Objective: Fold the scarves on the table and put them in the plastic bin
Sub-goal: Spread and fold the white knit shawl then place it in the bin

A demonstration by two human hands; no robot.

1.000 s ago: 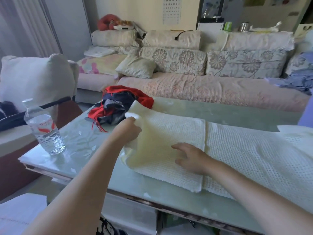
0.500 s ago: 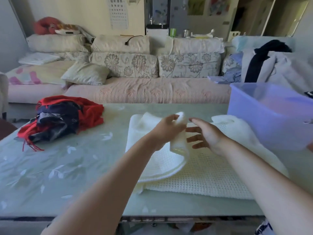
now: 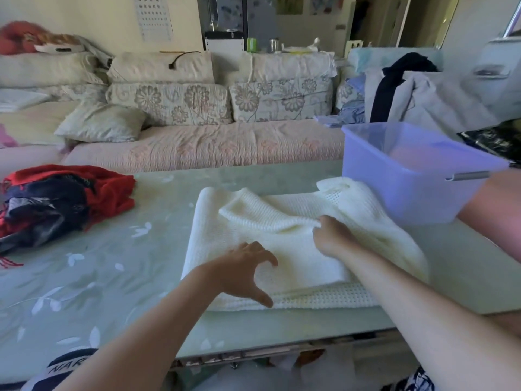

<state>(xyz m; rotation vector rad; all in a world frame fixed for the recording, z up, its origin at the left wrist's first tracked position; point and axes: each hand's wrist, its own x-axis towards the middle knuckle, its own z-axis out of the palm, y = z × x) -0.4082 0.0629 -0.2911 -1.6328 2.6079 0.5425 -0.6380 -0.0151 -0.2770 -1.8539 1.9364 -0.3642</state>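
The white scarf (image 3: 298,258) lay on the bench (image 3: 112,263), already doubled in some layers, directly under both hands. The right hand (image 3: 331,238) pinched a raised fold of it. Its fingers (image 3: 322,221) were curled tight on the knit, so a ridge of cloth ran from them toward the left. The left hand (image 3: 242,273) held nothing; its fingers (image 3: 265,253) were spread wide, the thumb far from them, over the near left part of the scarf. Whether they pressed the cloth or only hung over it, I cannot tell.

The bin (image 3: 408,176) stood beyond the right fingers and to their right, its near wall just beside the far corner of the scarf. A pile (image 3: 56,198) of red and dark scarves waited well to the left of the left fingers, not folded.

In my judgement the step in hand was one more fold of the white scarf. To do it well, the left fingers needed to go flat on the lower layers and hold them, so that they did not slide on the smooth bench. The right fingers needed to carry the fold across low, without much lift, because such loose knit would probably stretch and sag. The upper edge had to come down on the edge near the left fingers, and then a flat palm could smooth the ridge away. The far corner beside the bin looked bunched, so it wanted tucking in first, otherwise the packet would sit unevenly in the bin
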